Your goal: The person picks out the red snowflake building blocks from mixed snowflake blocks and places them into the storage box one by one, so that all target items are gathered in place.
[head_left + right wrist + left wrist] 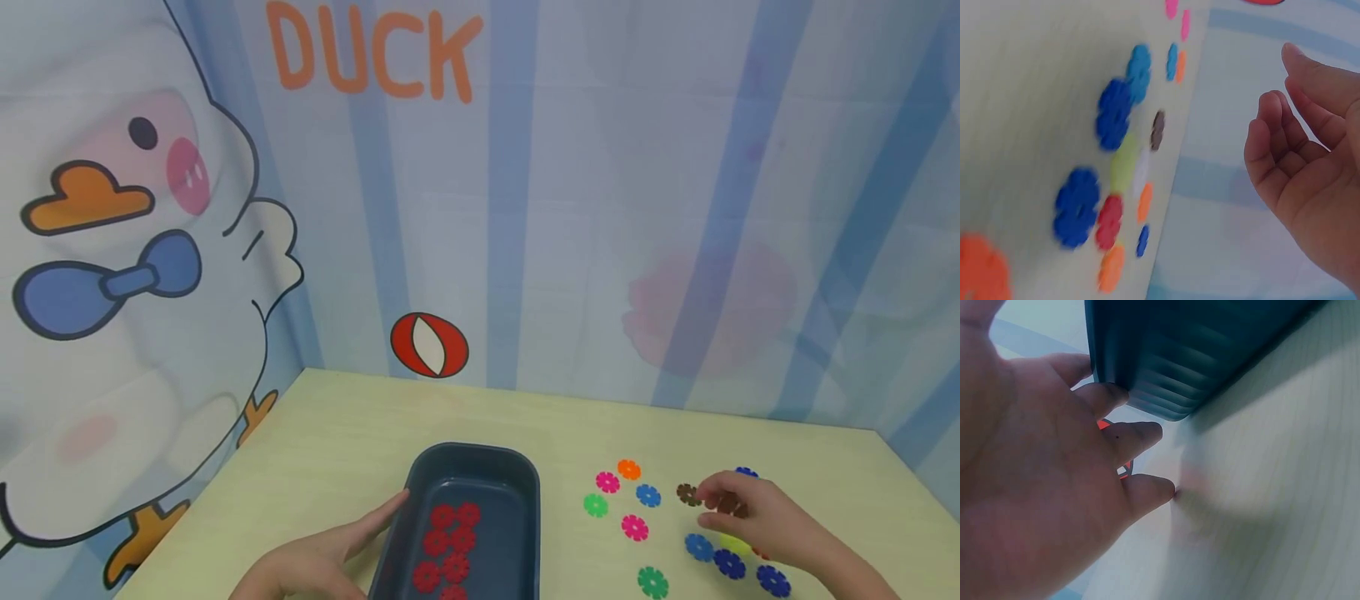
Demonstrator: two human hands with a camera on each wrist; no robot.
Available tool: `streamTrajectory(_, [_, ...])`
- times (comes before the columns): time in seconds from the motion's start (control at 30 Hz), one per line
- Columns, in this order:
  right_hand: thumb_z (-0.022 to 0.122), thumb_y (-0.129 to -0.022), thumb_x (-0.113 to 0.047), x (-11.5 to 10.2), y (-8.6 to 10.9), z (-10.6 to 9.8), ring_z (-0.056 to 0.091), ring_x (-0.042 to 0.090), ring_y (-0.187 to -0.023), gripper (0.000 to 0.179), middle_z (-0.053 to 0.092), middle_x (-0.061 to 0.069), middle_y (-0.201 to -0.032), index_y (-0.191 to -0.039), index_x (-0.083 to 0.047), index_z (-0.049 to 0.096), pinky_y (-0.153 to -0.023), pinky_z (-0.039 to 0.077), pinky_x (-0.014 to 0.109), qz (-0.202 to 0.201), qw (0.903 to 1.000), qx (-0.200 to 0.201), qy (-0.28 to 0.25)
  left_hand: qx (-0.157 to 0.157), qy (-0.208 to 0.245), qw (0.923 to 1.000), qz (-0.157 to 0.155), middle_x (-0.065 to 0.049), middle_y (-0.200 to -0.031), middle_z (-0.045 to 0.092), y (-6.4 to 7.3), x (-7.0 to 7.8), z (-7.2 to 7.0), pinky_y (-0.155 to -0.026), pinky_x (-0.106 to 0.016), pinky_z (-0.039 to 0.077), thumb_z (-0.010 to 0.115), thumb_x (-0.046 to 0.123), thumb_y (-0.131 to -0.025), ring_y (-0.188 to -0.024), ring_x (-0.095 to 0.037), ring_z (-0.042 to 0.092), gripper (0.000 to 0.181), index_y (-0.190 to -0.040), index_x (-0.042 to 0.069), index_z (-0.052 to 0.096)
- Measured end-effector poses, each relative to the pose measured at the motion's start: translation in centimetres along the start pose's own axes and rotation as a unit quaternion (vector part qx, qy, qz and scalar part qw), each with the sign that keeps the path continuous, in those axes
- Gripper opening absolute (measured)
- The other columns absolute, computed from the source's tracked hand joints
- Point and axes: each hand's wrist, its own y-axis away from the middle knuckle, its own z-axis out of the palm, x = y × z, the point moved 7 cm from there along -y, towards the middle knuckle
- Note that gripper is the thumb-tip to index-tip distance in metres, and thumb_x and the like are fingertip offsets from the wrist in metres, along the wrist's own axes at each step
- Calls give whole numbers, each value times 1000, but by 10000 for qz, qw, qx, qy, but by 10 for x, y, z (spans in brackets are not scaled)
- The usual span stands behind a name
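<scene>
A dark blue tray (531, 525) stands on the table with several red snowflake discs (437, 542) lying in it. At the tray's left side is my left hand (318, 550), its extended fingers against the outer wall; the left wrist view shows the fingers (1138, 439) beside the tray's side (1166, 362). My right hand (765, 517) hovers over the loose discs on the right, fingers loosely bent. In the right wrist view nothing shows between the fingers of that hand (1316, 156). Nearest to its fingertips lies a brown disc (687, 494). A yellow disc (735, 544) is partly hidden under the hand.
Loose discs lie right of the tray: an orange one (629, 469), pink ones (635, 527), a green one (652, 582) and several blue ones (730, 564). A red disc (1109, 222) shows in the right wrist view. A printed curtain (585, 208) hangs behind the table.
</scene>
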Motion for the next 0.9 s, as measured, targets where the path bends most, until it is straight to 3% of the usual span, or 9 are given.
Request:
streamTrajectory(0.27, [70,-89,-23,47,13,-11,57,12,-77,32,61,3,-95,-107,1,62,-66,51,23,756,9967,158,246,30,56,10000,-16,-12,-162,-4,0,1,0,-109,-64,10,82,36,-75,-144,-41,-5,112,-156,30,5])
streamTrajectory(0.53, [75,-84,-19,74,16,-10,57,17,-82,32,63,3,-95,-105,3,63,-70,54,29,1680,9847,364,290,-38,-37,9999,136,-13,-162,-6,-1,-1,0,-109,-61,9,80,39,-76,-143,-39,-7,112,-156,29,3])
streamTrajectory(0.67, [76,-82,-18,84,14,-7,57,17,-82,34,64,3,-96,-105,4,63,-74,54,33,1945,9802,274,268,-41,25,9999,118,-13,-162,-7,0,-2,0,-109,-62,8,80,38,-76,-143,-39,-8,111,-156,29,3])
streamTrajectory(0.9, [78,-79,-21,100,12,-1,56,18,-81,40,64,4,-96,-106,5,63,-78,53,40,2062,9779,95,331,61,170,9998,-93,-12,-162,-4,0,-3,0,-109,-63,9,82,34,-74,-144,-40,-6,112,-156,32,6])
